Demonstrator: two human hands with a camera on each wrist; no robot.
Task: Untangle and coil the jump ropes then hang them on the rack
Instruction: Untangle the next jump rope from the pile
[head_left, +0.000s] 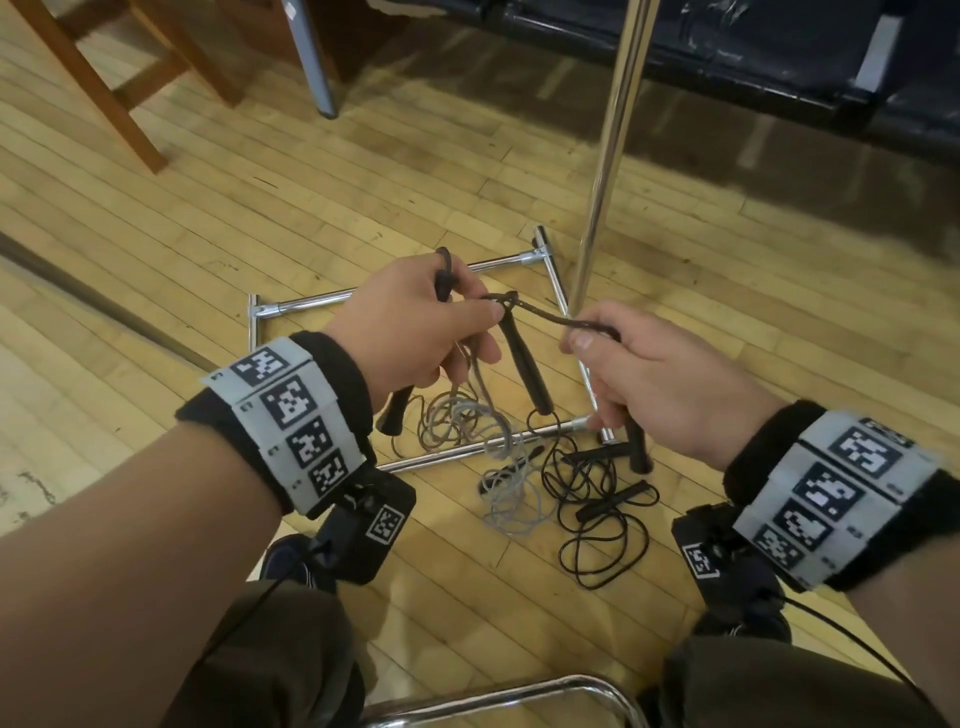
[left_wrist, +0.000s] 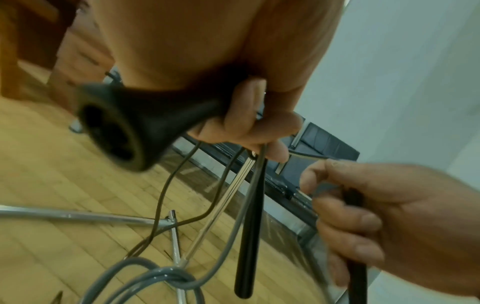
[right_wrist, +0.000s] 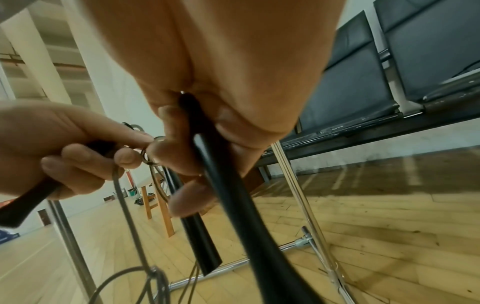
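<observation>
My left hand (head_left: 415, 327) grips a black jump rope handle (head_left: 393, 415), and its fingertips pinch a knot (head_left: 505, 300) in the dark cord. A second black handle (head_left: 525, 366) dangles below that knot. My right hand (head_left: 654, 379) holds another black handle (head_left: 637, 448), with the cord (head_left: 561, 318) pinched under its thumb. The cord runs taut between both hands. A tangled grey rope (head_left: 498, 452) and a black rope (head_left: 592, 525) lie on the floor below. The left wrist view shows the gripped handle (left_wrist: 124, 123) and the hanging one (left_wrist: 249, 226).
The chrome rack's base frame (head_left: 311, 304) lies on the wooden floor under my hands, and its upright pole (head_left: 610, 130) rises just right of them. Wooden chair legs (head_left: 119, 88) stand far left, black bench seats (head_left: 779, 57) at the back. A chrome tube (head_left: 493, 696) curves near my knees.
</observation>
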